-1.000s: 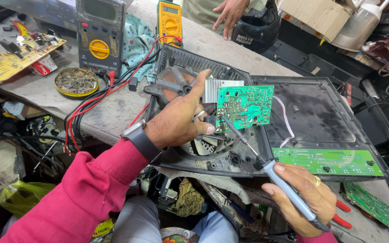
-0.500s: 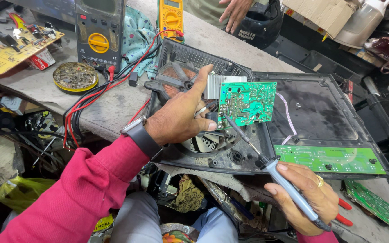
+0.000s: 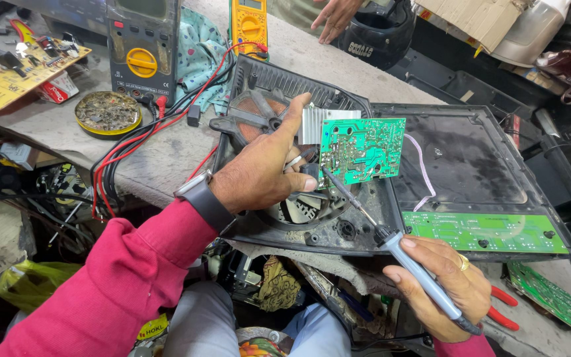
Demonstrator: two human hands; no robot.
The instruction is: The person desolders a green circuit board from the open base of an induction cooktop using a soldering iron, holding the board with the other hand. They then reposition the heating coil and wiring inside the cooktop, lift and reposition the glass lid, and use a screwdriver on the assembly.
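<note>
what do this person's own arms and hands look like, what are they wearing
Both arms wear pink-red long sleeves; the left sleeve shows in full, the right only as a cuff at the wrist. The left hand has a dark wristwatch and a silver ring. The right hand has a gold ring. No gloves.

Passage left of the open black casing [image 3: 470,165] is obstructed by red and black test leads [image 3: 140,149], a round solder tin [image 3: 108,114] and a grey multimeter [image 3: 143,49]. The casing's dark right panel lies unobstructed. A helmet [image 3: 381,30] blocks the bench [image 3: 312,56] behind.

Likely repair workshop, multimeters [image 3: 143,49], circuit boards [image 3: 361,150]
</note>
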